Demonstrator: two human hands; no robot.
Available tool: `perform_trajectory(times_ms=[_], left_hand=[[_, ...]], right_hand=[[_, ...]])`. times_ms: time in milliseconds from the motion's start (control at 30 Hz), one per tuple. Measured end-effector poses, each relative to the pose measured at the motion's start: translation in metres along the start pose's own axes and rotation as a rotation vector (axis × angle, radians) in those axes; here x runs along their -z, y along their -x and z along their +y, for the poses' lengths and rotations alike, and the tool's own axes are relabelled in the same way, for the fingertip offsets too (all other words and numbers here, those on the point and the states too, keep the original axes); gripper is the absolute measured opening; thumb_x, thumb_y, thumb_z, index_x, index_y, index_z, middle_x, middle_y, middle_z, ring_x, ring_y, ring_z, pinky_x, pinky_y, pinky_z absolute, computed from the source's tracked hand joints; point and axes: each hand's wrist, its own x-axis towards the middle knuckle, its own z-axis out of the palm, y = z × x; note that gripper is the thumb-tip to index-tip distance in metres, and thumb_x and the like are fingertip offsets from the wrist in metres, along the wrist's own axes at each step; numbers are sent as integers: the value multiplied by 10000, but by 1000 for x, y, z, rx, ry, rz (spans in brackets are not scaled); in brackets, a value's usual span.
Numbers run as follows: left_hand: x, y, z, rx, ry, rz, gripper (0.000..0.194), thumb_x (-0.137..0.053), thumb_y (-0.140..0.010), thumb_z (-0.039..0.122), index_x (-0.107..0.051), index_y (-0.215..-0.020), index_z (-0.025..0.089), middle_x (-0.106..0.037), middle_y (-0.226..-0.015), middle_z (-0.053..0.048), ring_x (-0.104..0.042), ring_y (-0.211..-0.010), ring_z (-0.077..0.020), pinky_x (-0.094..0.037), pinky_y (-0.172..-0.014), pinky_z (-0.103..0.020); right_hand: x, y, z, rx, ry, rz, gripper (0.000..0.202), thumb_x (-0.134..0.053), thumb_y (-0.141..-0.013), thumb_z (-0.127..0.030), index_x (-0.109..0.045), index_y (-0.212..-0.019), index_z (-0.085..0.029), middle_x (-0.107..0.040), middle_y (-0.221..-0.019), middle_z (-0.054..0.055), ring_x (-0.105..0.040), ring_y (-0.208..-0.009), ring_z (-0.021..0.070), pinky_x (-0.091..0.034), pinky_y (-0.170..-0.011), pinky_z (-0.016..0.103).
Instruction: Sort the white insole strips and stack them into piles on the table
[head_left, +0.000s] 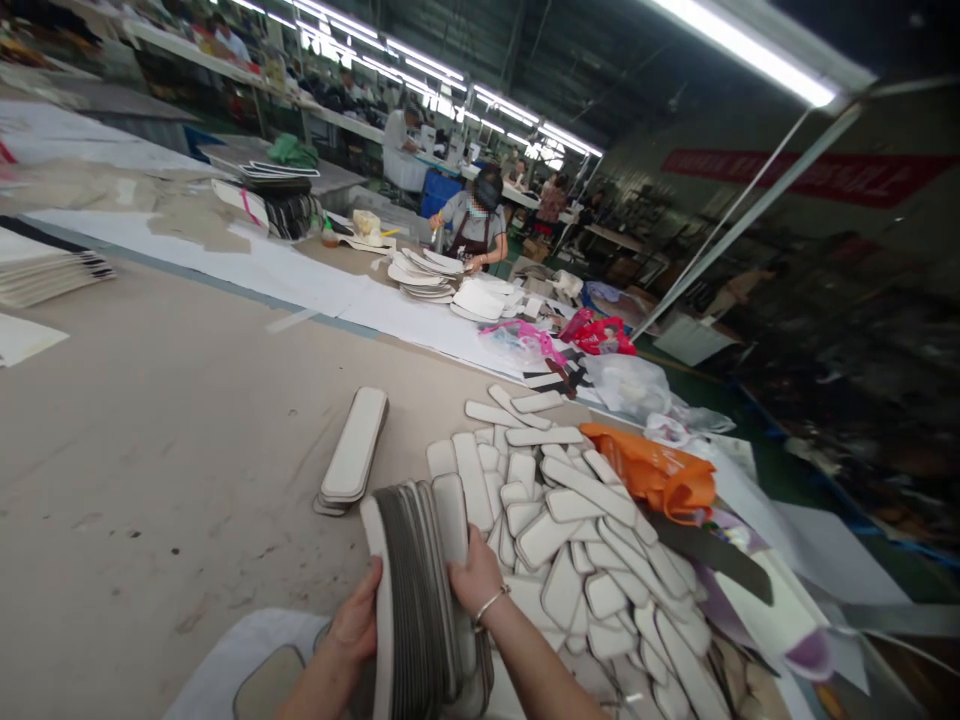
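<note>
Between my two hands stands a thick stack of long white pads with rounded ends and dark grey edges, set on their sides. My left hand presses on the stack's left face, fingers closed against it. On the right side my right hand, with a bracelet at the wrist, grips the outermost pads; its fingertips are partly hidden. A smaller neat pile of the same pads lies flat just beyond the stack. To the right spreads a loose heap of white pads in mixed lengths.
An orange bag lies against the heap's far right, near clear plastic bags. Across the table, a person works behind piles of white pieces. Layered sheets lie at far left. A metal post rises at right.
</note>
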Motion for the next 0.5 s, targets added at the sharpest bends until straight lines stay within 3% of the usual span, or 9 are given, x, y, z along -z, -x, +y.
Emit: perform_trajectory(times_ms=[133, 233, 333, 400, 500], left_hand=[[-26, 11, -7, -9, -95, 11, 471, -626, -772, 350, -606, -1131, 47, -723, -919, -156, -638, -995, -315, -478, -939, -446], [-43, 19, -18, -65, -185, 45, 438, -606, -793, 337, -601, -1126, 52, -724, -921, -148, -651, -968, -301, -494, -922, -430], [-58, 24, -32, -187, -305, 72, 471, -640, -770, 350, -584, -1139, 64, -726, -917, -139, -661, -944, -293, -509, -899, -411], [-65, 26, -41, -286, -407, 72, 515, -673, -744, 348, -562, -1166, 75, -723, -934, -136, -663, -937, -288, -517, -883, -398], [-71, 29, -49, -402, -547, 9, 614, -697, -727, 329, -484, -1263, 119, -701, -1030, -128, -658, -951, -271, -515, -877, -383]], right_hand=[[11, 23, -10, 34, -49, 14, 487, -553, -707, -174, -487, -1189, -198, -669, -1008, 81, -632, -959, 245, -471, -865, 363], [20, 35, -20, 41, -174, 23, 372, -469, -830, -298, -509, -1178, -172, -657, -1055, 103, -605, -1027, 246, -445, -915, 386], [31, 47, -27, 103, -373, -4, 404, -381, -897, -444, -518, -1168, -177, -636, -1114, 93, -571, -1091, 228, -421, -960, 384], [37, 55, -29, 153, -494, -52, 480, -472, -853, -509, -476, -1208, -186, -631, -1123, 79, -585, -1060, 219, -438, -946, 374], [44, 64, -29, 218, -567, -132, 716, -676, -713, -482, -370, -1293, -196, -614, -1148, 72, -591, -1036, 214, -448, -940, 374]])
